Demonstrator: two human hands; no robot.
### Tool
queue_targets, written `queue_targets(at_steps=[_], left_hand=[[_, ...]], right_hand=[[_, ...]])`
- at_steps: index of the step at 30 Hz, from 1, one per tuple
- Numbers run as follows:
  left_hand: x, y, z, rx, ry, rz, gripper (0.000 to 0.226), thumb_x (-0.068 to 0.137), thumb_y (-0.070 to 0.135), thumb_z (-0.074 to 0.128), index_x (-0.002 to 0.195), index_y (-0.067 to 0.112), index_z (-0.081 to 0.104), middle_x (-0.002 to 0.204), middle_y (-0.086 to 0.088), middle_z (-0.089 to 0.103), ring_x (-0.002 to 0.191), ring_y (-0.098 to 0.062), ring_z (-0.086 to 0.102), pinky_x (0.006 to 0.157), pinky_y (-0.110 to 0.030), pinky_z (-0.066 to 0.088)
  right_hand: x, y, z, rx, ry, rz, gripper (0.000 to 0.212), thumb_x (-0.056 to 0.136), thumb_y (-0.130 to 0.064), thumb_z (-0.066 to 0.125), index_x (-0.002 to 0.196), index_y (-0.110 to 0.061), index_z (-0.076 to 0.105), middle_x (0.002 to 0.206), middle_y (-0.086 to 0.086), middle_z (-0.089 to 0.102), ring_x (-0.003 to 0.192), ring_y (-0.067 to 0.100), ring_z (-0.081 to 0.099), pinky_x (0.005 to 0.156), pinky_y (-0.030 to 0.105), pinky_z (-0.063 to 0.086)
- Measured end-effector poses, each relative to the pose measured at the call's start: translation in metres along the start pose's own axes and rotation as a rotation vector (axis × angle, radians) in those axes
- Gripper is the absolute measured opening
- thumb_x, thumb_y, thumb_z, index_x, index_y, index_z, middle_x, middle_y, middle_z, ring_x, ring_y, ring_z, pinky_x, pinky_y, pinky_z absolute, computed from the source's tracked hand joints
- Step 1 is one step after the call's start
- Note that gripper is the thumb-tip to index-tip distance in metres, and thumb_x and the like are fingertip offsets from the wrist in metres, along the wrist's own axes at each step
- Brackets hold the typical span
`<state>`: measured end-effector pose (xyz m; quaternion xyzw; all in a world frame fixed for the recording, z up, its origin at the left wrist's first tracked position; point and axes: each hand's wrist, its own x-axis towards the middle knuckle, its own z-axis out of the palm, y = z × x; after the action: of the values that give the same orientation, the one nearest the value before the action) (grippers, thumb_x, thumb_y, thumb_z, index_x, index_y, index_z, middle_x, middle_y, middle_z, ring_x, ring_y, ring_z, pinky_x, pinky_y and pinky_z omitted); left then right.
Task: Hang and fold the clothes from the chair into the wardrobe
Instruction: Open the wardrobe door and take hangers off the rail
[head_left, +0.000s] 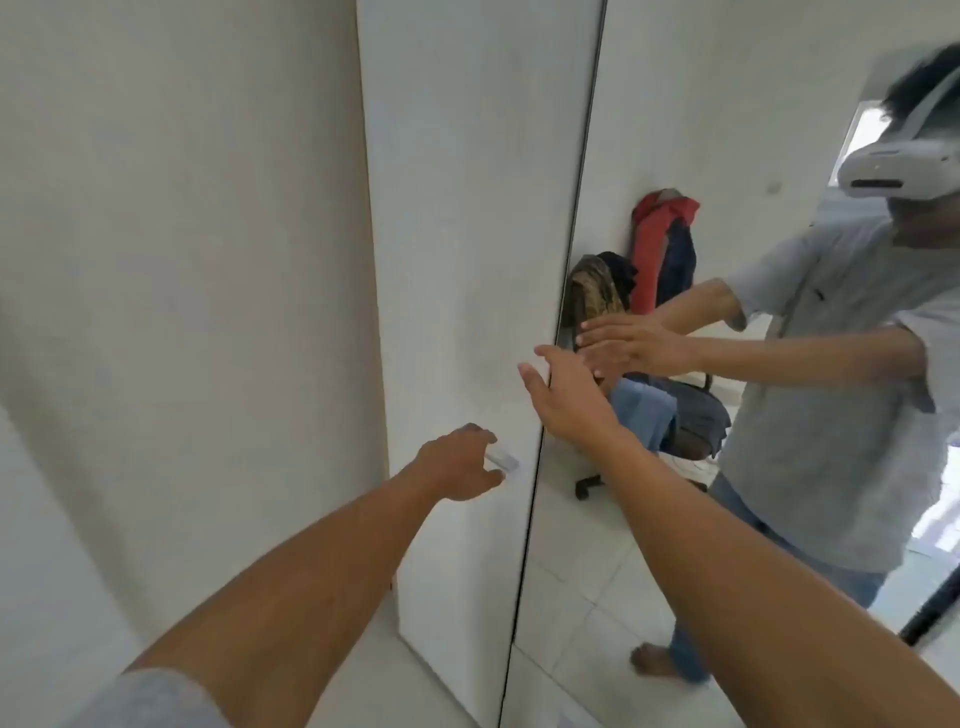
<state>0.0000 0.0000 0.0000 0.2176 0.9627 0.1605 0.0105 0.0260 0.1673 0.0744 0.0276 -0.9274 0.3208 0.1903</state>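
Observation:
The wardrobe has a white door (467, 208) on the left and a mirrored door (675, 104) on the right, both closed. My left hand (460, 462) curls its fingers and thumb round the small white handle (503, 460) on the white door. My right hand (563, 395) is held flat with straight fingers at the left edge of the mirrored door; whether it touches is unclear. In the mirror I see the chair (696, 421) behind me, draped with a red garment (657, 244), a brown patterned one (592, 291) and blue jeans (639, 415).
A plain white wall (182, 260) stands to the left of the wardrobe. The floor (582, 613) is pale tile. The mirror reflects the person (831, 389) in a grey shirt with a headset.

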Motion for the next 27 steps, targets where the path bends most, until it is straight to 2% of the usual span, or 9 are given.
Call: queue_targets(at_steps=[4, 9, 13, 17, 21, 24, 26, 27], left_hand=[[0.03, -0.007, 0.03, -0.048, -0.07, 0.013, 0.069, 0.093, 0.048, 0.059, 0.152, 0.022, 0.033, 0.159, 0.002, 0.032, 0.142, -0.024, 0.038, 0.11, -0.041, 0.036], [0.059, -0.02, 0.061, -0.058, -0.192, -0.009, 0.08, 0.096, 0.048, 0.056, 0.158, 0.022, 0.013, 0.165, 0.001, 0.019, 0.147, -0.026, 0.03, 0.117, -0.042, 0.03], [0.07, -0.026, 0.077, -0.049, -0.235, -0.044, 0.084, 0.096, 0.047, 0.056, 0.158, 0.023, 0.005, 0.164, -0.004, 0.021, 0.145, -0.029, 0.034, 0.115, -0.044, 0.033], [0.077, -0.032, 0.088, -0.069, -0.268, -0.069, 0.095, 0.094, 0.049, 0.056, 0.155, 0.032, -0.015, 0.164, -0.006, 0.023, 0.14, -0.032, 0.041, 0.112, -0.045, 0.038], [0.071, -0.029, 0.091, -0.125, -0.153, -0.006, 0.102, 0.097, 0.045, 0.055, 0.142, 0.046, -0.036, 0.164, -0.005, 0.02, 0.119, -0.034, 0.061, 0.1, -0.045, 0.05], [0.06, -0.023, 0.091, -0.174, -0.054, 0.044, 0.1, 0.097, 0.046, 0.055, 0.143, 0.049, -0.034, 0.163, -0.008, 0.024, 0.095, -0.03, 0.069, 0.087, -0.04, 0.055], [0.051, -0.023, 0.088, -0.162, -0.002, 0.051, 0.095, 0.098, 0.049, 0.052, 0.146, 0.048, -0.03, 0.16, -0.01, 0.032, 0.075, -0.021, 0.065, 0.079, -0.035, 0.053], [0.046, -0.024, 0.086, -0.146, 0.015, 0.05, 0.093, 0.098, 0.051, 0.051, 0.146, 0.049, -0.029, 0.158, -0.01, 0.035, 0.067, -0.015, 0.061, 0.077, -0.034, 0.052]], right_hand=[[0.013, 0.024, 0.024, 0.006, 0.096, -0.006, 0.056, 0.103, -0.045, 0.039, 0.151, -0.017, 0.031, 0.158, 0.007, 0.033, 0.146, 0.025, 0.03, 0.117, 0.051, 0.031], [0.018, 0.049, 0.047, -0.015, 0.205, -0.119, 0.054, 0.105, -0.036, 0.041, 0.151, -0.011, 0.031, 0.155, 0.01, 0.038, 0.143, 0.024, 0.037, 0.115, 0.041, 0.036], [0.025, 0.052, 0.058, 0.028, 0.306, -0.173, 0.053, 0.104, -0.036, 0.039, 0.149, -0.009, 0.034, 0.151, 0.012, 0.043, 0.139, 0.024, 0.042, 0.113, 0.041, 0.04], [0.035, 0.055, 0.058, 0.064, 0.37, -0.197, 0.054, 0.103, -0.038, 0.037, 0.147, -0.006, 0.038, 0.144, 0.013, 0.05, 0.133, 0.024, 0.048, 0.109, 0.041, 0.044], [0.038, 0.058, 0.057, 0.132, 0.367, -0.231, 0.052, 0.105, -0.034, 0.044, 0.149, -0.006, 0.036, 0.143, 0.01, 0.05, 0.13, 0.018, 0.049, 0.107, 0.029, 0.044], [0.042, 0.064, 0.059, 0.132, 0.386, -0.275, 0.056, 0.106, -0.038, 0.042, 0.154, -0.015, 0.027, 0.139, 0.008, 0.05, 0.128, 0.023, 0.051, 0.1, 0.032, 0.051], [0.046, 0.064, 0.062, 0.139, 0.396, -0.316, 0.055, 0.106, -0.034, 0.041, 0.156, -0.016, 0.025, 0.132, 0.008, 0.053, 0.114, 0.024, 0.057, 0.091, 0.034, 0.055], [0.047, 0.062, 0.064, 0.144, 0.406, -0.335, 0.054, 0.106, -0.03, 0.042, 0.155, -0.014, 0.028, 0.126, 0.008, 0.057, 0.101, 0.02, 0.059, 0.083, 0.032, 0.057]])
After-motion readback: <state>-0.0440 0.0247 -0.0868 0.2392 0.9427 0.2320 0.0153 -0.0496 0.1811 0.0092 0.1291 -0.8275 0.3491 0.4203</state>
